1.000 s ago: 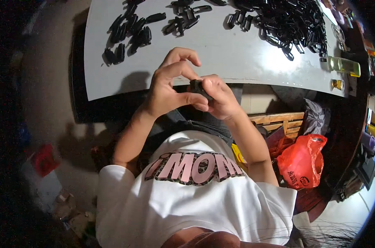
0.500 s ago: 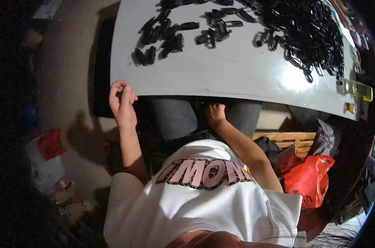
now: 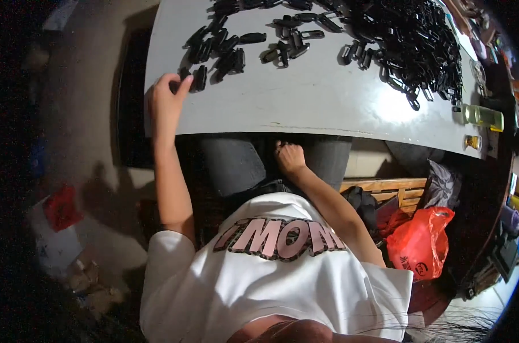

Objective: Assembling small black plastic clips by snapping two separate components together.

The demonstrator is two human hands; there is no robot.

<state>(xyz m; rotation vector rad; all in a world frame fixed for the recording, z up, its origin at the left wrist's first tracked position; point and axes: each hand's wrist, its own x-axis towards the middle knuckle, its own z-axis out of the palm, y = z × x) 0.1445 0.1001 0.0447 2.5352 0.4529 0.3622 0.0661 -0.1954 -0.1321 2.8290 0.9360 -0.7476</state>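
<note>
My left hand [image 3: 166, 103] reaches over the table's near left corner. Its thumb and index finger close around a small black plastic piece [image 3: 184, 73], partly hidden by the fingers. Just right of it stands a similar elongated black piece [image 3: 200, 78], apart from the hand. My right hand [image 3: 291, 158] is below the table edge, between my thighs, with its fingers curled. Whether anything is inside it is hidden. Farther back lies a loose group of such black pieces [image 3: 219, 48], and a smaller cluster [image 3: 291, 43] is right of that.
The white table [image 3: 259, 108] bears a big heap of black looped pieces [image 3: 414, 46] at the far right. A greenish clear bottle [image 3: 483, 117] and a small yellow-labelled jar [image 3: 472, 142] stand by its right edge. A red plastic bag [image 3: 422, 243] sits on a wooden bench [image 3: 385, 186].
My left hand has moved forward from the table's edge onto the leftmost black piece and closed its fingers on it. My right hand stays low, slightly turned. The view has shifted a little.
</note>
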